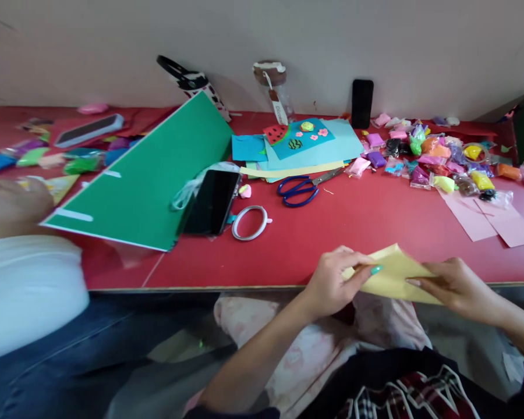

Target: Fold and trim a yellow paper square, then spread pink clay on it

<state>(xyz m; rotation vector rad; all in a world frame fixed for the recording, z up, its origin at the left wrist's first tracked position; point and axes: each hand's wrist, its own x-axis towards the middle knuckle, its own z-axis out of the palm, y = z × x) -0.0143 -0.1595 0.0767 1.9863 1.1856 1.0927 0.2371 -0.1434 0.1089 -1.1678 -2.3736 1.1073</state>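
A sheet of yellow paper (393, 273), looking folded, is held up over the table's front edge. My left hand (338, 279) pinches its left end, thumb on top. The right end is between the thumb and fingers of my right hand (458, 288). Beyond the paper lies a pair of blue-handled scissors (299, 191), blades toward the right. A roll of white tape (250, 223) rests to the left, close to a black phone (212, 202). Behind the scissors, a stack of blue paper (347, 139) carries clay shapes, among them a watermelon slice (276, 134).
Many small bags of coloured clay (436, 154) are heaped at the right, with pink paper (471, 215) in front. A green board (157, 169) stands tilted at the left. Another person's hand (15, 203) is at the far left. A bottle (273, 87) stands against the wall.
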